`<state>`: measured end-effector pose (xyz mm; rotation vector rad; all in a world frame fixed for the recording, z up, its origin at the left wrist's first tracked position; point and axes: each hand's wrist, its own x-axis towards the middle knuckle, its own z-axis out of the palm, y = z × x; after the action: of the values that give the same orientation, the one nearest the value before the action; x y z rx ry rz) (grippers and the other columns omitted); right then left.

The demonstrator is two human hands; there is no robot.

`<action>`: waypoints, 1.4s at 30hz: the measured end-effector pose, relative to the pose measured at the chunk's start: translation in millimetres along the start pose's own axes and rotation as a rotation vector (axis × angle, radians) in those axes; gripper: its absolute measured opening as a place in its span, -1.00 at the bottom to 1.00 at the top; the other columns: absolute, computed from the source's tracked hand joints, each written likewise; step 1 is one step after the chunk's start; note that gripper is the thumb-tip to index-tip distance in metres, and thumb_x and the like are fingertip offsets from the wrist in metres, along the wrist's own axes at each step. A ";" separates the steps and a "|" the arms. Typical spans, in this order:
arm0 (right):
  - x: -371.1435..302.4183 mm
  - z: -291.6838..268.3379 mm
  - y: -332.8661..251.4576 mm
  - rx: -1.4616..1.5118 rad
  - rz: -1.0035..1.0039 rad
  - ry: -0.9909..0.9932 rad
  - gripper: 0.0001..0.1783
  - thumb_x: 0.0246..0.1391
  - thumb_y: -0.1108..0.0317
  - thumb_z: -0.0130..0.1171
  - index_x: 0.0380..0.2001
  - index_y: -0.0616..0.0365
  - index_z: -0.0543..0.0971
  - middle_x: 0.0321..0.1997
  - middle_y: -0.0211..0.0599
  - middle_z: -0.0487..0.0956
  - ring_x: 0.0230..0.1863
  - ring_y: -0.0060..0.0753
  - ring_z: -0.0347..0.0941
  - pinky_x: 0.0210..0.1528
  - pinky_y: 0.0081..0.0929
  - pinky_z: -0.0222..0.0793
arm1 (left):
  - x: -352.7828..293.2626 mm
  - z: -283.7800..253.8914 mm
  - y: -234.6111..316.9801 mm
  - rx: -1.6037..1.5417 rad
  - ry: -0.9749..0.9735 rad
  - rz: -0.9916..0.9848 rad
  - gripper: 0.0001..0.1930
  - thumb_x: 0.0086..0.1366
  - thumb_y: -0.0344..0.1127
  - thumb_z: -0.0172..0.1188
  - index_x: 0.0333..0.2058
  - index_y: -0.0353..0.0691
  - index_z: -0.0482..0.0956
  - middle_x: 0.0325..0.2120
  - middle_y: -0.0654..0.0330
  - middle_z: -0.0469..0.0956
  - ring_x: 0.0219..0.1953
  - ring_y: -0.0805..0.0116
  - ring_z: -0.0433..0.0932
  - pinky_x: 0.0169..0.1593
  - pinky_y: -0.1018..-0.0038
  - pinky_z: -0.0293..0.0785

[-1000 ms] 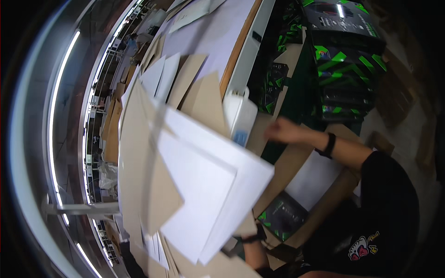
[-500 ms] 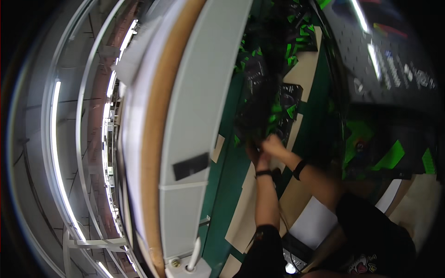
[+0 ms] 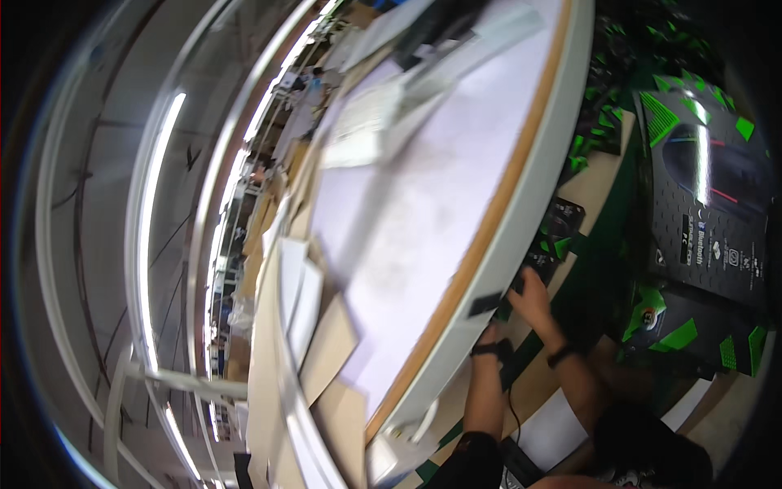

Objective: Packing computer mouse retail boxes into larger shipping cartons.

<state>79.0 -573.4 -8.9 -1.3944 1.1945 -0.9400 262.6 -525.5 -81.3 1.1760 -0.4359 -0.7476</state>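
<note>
Both my forearms come up from the lower edge, each with a black wristband. My right hand (image 3: 533,295) reaches below the rim of a white table (image 3: 521,204) and touches a small black-and-green box (image 3: 560,232); its grip is hidden in shadow. My left hand (image 3: 489,332) is just beside it, pressed against the table's edge near a black label (image 3: 485,304). Its fingers are mostly hidden behind the rim. A thin black cable (image 3: 513,411) hangs between my arms.
A large black box with green triangles (image 3: 705,204) stands at the right, more such boxes below it (image 3: 692,334). Brown cardboard sheets (image 3: 330,350) and white sheets (image 3: 297,285) lie on the table's left end. A white sheet (image 3: 554,428) lies low by my body.
The view has swung so the white table top fills the middle. Both hands stay low by the black-and-green boxes under the table's edge, now closer to the rim.
</note>
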 end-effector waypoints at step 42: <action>-227.1 -142.0 -5.2 -0.231 0.191 -1.121 -0.60 0.09 0.01 0.24 -0.24 0.15 0.64 -0.35 -0.41 0.63 -0.29 -0.58 0.50 -0.29 -0.52 0.42 | -369.3 -86.1 189.3 0.742 -0.526 -0.222 -0.70 0.28 -0.15 0.17 -0.17 -0.26 0.51 -0.20 0.15 0.55 -0.13 0.34 0.51 -0.07 0.45 0.42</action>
<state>-102.5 -380.9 32.8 -1.5886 0.5385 0.1827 121.7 -165.4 92.3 1.7332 -1.0979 -1.1439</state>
